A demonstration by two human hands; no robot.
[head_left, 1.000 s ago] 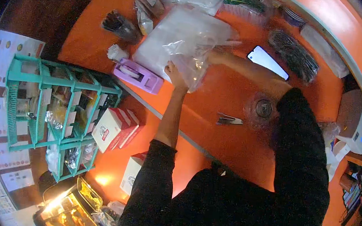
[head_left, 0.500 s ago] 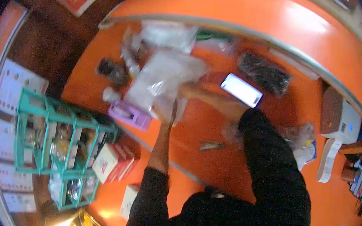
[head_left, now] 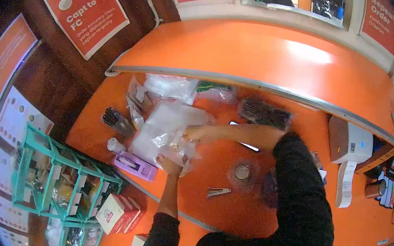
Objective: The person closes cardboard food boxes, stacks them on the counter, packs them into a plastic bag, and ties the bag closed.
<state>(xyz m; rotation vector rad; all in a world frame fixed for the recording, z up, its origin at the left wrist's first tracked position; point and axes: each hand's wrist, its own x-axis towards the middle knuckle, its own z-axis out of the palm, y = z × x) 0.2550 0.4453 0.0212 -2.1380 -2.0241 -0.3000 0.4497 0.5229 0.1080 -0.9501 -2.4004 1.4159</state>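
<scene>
On the orange counter (head_left: pixel 245 211), one clear, thin plastic bag (head_left: pixel 175 144) lies over the whitish sheaf of plastic (head_left: pixel 152 130). The left hand (head_left: pixel 170 164) seems to pinch its near edge, probably for steadying it; the right hand (head_left: pixel 196 133) curls above, its grip I cannot tell. The purple tape dispenser (head_left: pixel 135 165) sits near, convenient to reach.

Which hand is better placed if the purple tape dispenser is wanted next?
Probably the left hand: it is close beside the purple tape dispenser, while the right hand is farther away.
</scene>
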